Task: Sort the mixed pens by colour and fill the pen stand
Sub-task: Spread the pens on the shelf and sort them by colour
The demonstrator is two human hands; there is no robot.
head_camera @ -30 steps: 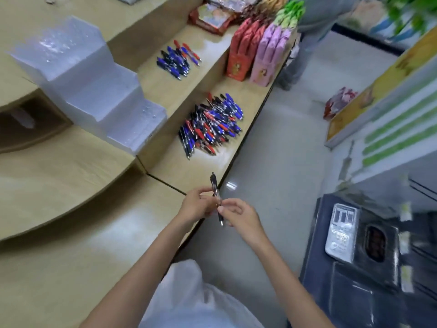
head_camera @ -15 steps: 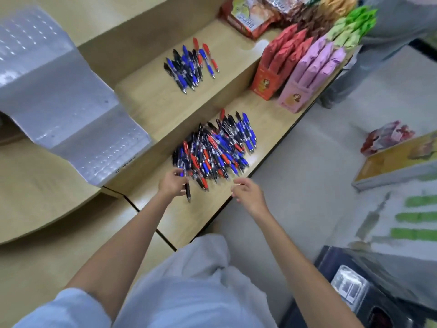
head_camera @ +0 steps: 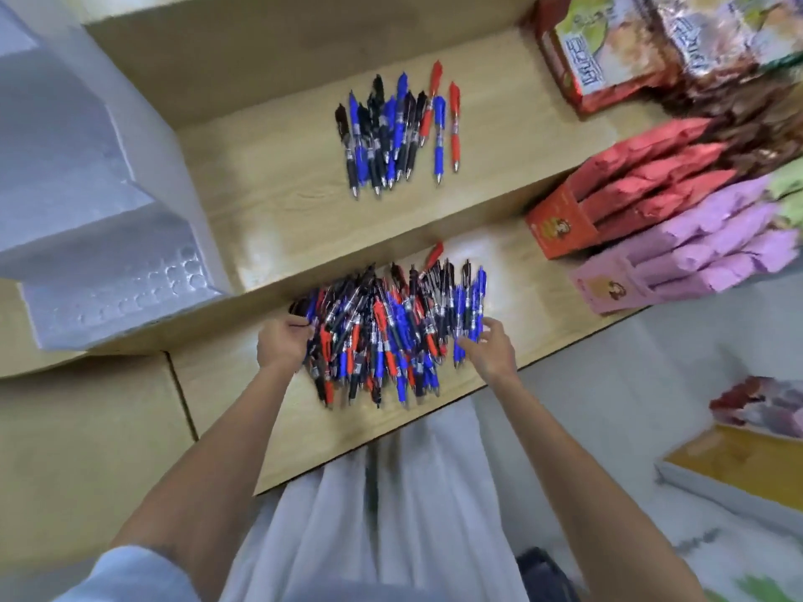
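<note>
Left hand (head_camera: 280,345) sits at the left edge of the mixed pen pile (head_camera: 391,328) on the lower shelf (head_camera: 234,384), fingers curled in among the barrels. Blur keeps me from telling whether it pinches one. Right hand (head_camera: 489,349) is at the pile's right edge, fingers loosely spread, tips touching blue pens and gripping nothing.

A smaller pen group (head_camera: 393,132) lies on the upper shelf (head_camera: 269,176), well apart. The stepped white foam pen stand (head_camera: 100,202), its lowest step dotted with holes, is cut off at the left.

The snack bag (head_camera: 608,54) carries large print too smeared for me to read. The red carton (head_camera: 560,223) and pink carton (head_camera: 608,288) each show a small cartoon figure.

Half a second ago the left hand held a dark pen just short of the pile and the right hovered clear of it. Both have since closed on its flanks.
</note>
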